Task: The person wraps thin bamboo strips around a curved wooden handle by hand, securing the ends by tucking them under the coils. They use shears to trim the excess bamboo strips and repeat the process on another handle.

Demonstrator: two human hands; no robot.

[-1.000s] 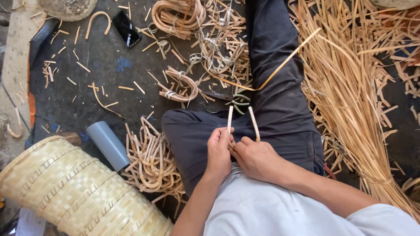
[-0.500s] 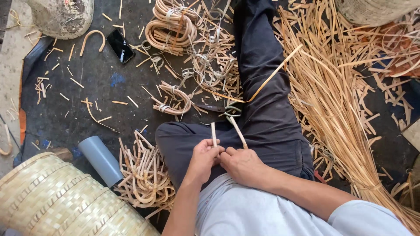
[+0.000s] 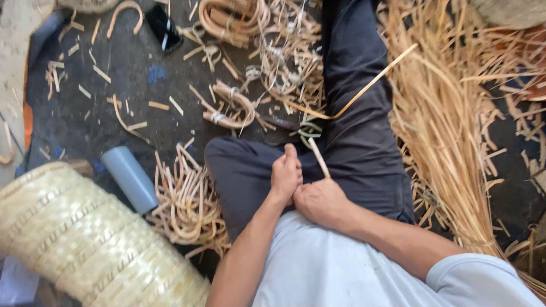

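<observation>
I sit on the floor with dark trousers (image 3: 352,113), my hands together over my lap. My left hand (image 3: 285,175) is closed in a fist, thumb up, around the lower end of a cane strip that is hidden inside it. My right hand (image 3: 319,200) presses against it and grips a short pale cane strip (image 3: 318,158) that sticks up and to the left from the fingers. A long thin cane strip (image 3: 364,88) curves across my thigh from the middle toward the upper right.
A woven basket (image 3: 85,244) lies at lower left beside a grey-blue tube (image 3: 129,177). Curled cane pieces (image 3: 185,202) pile by my knee. Long straw-coloured strips (image 3: 449,125) cover the right. Coiled cane bundles (image 3: 230,20), offcuts and a black phone (image 3: 164,27) lie ahead.
Two short strip ends stood up from my hands earlier; now only one shows, the left hand closed over the other. The view has shifted slightly toward my lap.
</observation>
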